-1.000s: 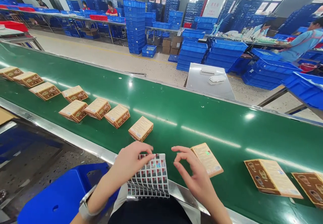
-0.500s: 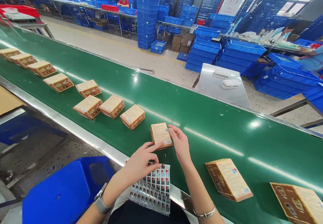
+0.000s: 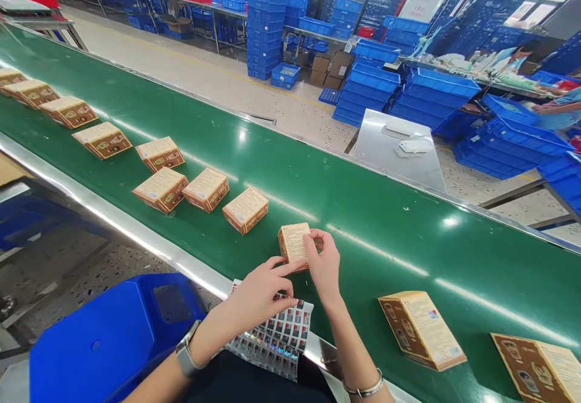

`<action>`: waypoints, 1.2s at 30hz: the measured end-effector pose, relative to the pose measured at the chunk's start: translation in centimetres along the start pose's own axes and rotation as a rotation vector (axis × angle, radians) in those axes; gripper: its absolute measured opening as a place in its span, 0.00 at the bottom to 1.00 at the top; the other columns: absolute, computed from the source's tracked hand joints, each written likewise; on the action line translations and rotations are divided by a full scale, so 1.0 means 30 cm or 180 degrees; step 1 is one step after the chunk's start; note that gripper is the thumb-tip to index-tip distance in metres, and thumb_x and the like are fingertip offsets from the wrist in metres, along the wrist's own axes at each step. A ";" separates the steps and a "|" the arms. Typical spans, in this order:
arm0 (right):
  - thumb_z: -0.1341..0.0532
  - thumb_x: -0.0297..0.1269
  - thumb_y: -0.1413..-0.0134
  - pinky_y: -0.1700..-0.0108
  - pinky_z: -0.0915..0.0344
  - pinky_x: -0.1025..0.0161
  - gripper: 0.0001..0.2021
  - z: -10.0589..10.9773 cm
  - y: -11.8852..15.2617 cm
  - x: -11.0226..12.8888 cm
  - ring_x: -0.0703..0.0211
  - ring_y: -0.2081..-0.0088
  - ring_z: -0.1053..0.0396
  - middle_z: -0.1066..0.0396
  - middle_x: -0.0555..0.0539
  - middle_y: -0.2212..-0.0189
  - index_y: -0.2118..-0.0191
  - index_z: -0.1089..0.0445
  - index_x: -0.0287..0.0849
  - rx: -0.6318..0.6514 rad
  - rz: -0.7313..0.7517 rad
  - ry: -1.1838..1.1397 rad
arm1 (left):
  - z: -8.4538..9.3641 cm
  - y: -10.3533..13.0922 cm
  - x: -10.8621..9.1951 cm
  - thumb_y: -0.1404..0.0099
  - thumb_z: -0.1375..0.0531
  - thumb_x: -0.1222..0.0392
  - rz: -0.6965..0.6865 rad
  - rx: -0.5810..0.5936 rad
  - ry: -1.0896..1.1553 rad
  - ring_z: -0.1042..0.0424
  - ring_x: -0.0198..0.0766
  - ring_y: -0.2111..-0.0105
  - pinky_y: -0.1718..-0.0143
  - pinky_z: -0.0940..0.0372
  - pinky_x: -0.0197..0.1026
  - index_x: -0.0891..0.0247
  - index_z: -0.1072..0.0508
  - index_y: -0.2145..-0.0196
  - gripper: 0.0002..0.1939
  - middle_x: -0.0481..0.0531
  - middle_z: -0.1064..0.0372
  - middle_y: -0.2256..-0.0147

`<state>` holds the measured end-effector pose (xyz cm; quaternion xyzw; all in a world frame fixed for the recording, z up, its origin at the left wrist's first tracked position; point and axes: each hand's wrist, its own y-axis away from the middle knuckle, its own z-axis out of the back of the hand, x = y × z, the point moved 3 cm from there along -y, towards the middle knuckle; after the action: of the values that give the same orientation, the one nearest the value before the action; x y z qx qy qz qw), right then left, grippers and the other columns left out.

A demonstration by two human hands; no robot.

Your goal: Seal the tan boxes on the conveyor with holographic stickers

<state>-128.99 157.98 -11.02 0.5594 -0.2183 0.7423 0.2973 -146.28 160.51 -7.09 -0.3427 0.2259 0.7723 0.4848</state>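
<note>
Well — brown-and-cream printed box (image 3: 294, 242)

Right hand (image 3: 325, 265) now on box (image 3: 294, 243)

One box (image 3: 290, 242) sits on the belt (image 3: 358, 203) in front of the person, the left hand (image 3: 265, 291) at its near edge and the right hand (image 3: 325, 264) on its right side. A sheet of stickers (image 3: 295, 327) lies beneath the left hand, nearer the body. Eight boxes (image 3: 160, 190) trail off leftward — two more (image 3: 422, 330) lie to the right. A stool (image 3: 95, 336) stands left of the person; beyond the belt, a small table (image 3: 397, 155) stands in front of stacked crates (image 3: 367, 91).
</note>
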 end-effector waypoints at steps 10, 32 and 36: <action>0.39 0.45 0.40 0.54 0.32 0.56 0.13 0.175 0.066 0.140 0.54 0.59 0.28 0.25 0.45 0.60 0.54 0.32 0.45 0.0768 0.0727 0.0340 | 0.040 -0.007 -0.052 0.29 0.42 0.58 0.0236 0.0024 0.0156 0.24 0.36 0.62 0.61 0.36 0.35 0.58 0.23 0.63 0.08 0.47 0.22 0.55; 0.41 0.42 0.36 0.41 0.34 0.49 0.06 0.147 0.182 0.113 0.49 0.42 0.33 0.33 0.43 0.42 0.60 0.31 0.48 0.0887 0.0688 -0.0570 | 0.183 -0.018 0.073 0.34 0.38 0.57 0.0430 -0.0752 -0.0401 0.47 0.51 0.34 0.33 0.53 0.55 0.61 0.25 0.70 0.08 0.51 0.43 0.34; 0.36 0.50 0.43 0.40 0.36 0.50 0.17 0.045 0.058 0.064 0.50 0.44 0.31 0.31 0.42 0.42 0.53 0.30 0.46 0.0601 -0.0129 -0.1222 | 0.139 -0.026 0.134 0.35 0.37 0.59 0.0234 -0.0269 -0.0157 0.50 0.50 0.33 0.33 0.51 0.56 0.60 0.24 0.70 0.06 0.47 0.48 0.31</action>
<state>-129.62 156.19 -8.77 0.7202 -0.1891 0.6331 0.2114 -148.04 166.07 -7.36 -0.3353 0.1935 0.8066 0.4466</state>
